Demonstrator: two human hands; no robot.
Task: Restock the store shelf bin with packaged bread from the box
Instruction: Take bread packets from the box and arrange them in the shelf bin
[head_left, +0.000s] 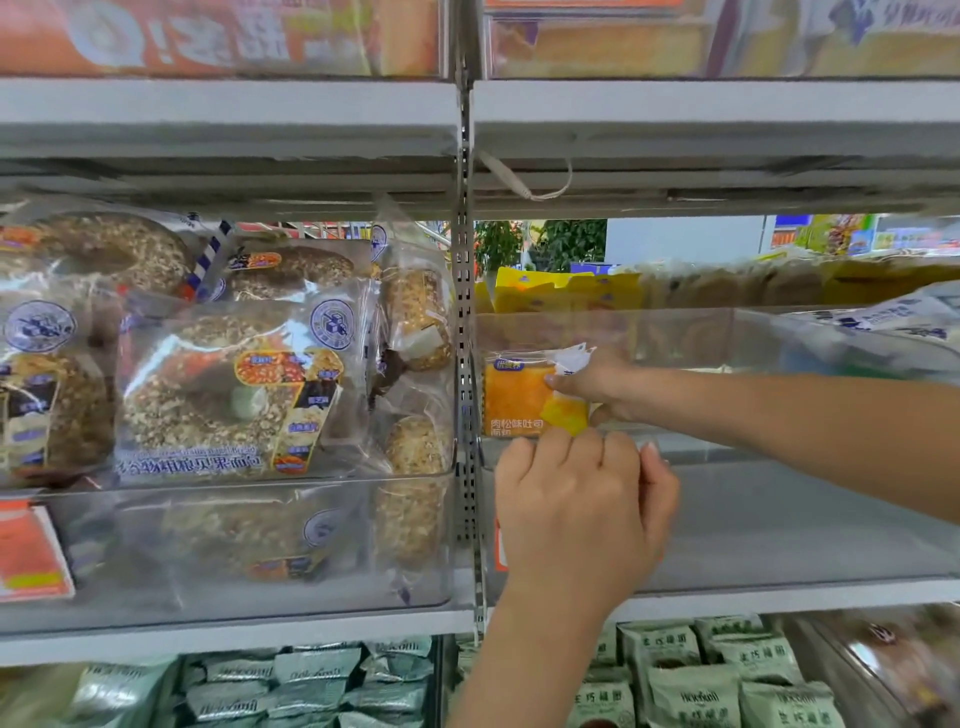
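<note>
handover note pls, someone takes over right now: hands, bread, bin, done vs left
Right hand: reaches into the clear plastic shelf bin, gripping the orange packaged toast bread at the bin's left end.
Left hand: at the bin's front wall, fingers curled up by the pack's lower edge; grip unclear.
Done: one pack going in upright.
Left: bin otherwise looks mostly bare; the box is out of view.

Bread packet (514, 397) in bin (779, 519)

Bright, even store light; white glare on the clear plastic-wrapped seeded bread rings (228, 395) at left; frame edges blurred, bowed.
</note>
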